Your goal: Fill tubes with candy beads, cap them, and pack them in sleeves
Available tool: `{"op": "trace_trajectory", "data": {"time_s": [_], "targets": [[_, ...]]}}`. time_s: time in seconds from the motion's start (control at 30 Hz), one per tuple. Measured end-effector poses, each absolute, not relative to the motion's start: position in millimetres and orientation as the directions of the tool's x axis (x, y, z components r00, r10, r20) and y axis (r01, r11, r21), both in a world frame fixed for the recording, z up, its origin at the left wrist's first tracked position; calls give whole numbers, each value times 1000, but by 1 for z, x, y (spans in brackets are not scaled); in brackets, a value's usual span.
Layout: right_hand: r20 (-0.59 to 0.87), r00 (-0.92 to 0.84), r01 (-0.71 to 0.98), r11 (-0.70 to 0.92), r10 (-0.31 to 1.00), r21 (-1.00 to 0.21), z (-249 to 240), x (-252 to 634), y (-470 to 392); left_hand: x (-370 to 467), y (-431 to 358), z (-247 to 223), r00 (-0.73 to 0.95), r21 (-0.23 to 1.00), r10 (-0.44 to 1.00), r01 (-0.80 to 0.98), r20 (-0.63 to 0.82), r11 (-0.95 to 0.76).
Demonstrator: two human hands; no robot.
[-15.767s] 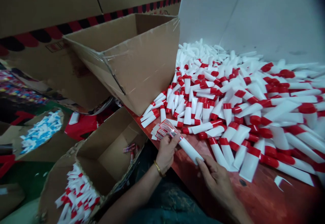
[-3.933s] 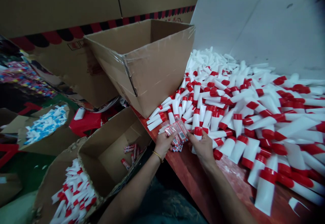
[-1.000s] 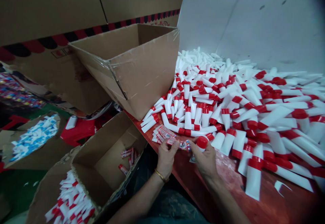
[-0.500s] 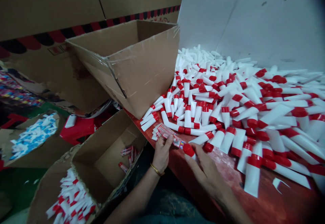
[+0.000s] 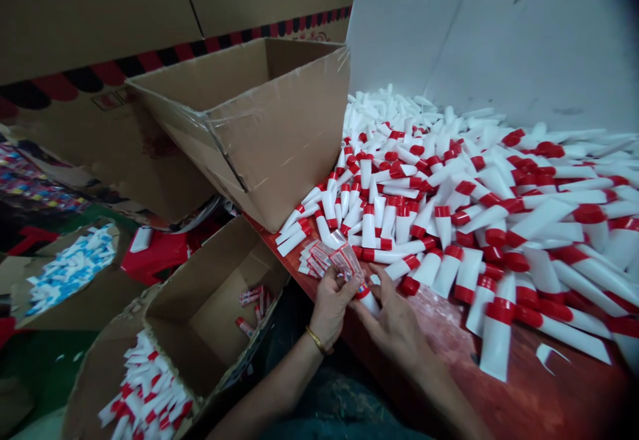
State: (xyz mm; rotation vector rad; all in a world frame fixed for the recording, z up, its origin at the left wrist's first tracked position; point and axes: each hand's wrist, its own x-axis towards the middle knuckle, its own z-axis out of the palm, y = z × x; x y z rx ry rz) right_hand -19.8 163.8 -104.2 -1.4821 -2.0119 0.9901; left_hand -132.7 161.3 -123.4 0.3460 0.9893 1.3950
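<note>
The left hand pinches a clear, red-printed plastic sleeve; the right hand grips a red-capped white plastic tube (capped end at the sleeve) above the red worktop.

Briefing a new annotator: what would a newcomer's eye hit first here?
Probably the big heap of red-capped white squeeze tubes across the red tabletop at right. Next, the open cardboard box at the heap's left. Then, low centre, the left hand holding a clear printed sleeve and the right hand a white tube.
</note>
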Motion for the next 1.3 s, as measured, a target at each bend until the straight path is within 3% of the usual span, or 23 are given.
{"op": "trace_trajectory", "data": {"time_s": [0.13,0.37,0.53,0.73,1.0,1.17,1.3], "targets": [[-40,-282,693,175,959,-699,-104,-25,167,-125,162,-124,-127,716,915,-667,-383,207],[15,-414,532,255,910,-807,-93,-13,164,-143,179,-108,-261,634,843,-764,-470,118],[124,-333,563,303,935,-769,-98,-10,161,-128,168,-115,-139,649,879,-728,-455,221],[-16,-409,488,204,912,-849,-103,-13,167,-131,166,-116,-107,719,913,-655,-393,233],[58,-478,515,333,876,-790,-113,-15,167,-140,165,-121,-21,769,948,-591,-317,244],[-78,-489,453,176,869,-874,-116,-23,168,-142,160,-127,-37,837,954,-491,-299,243],[-81,-475,419,144,876,-897,-120,-27,166,-144,160,-128,0,820,948,-502,-317,274]]}}
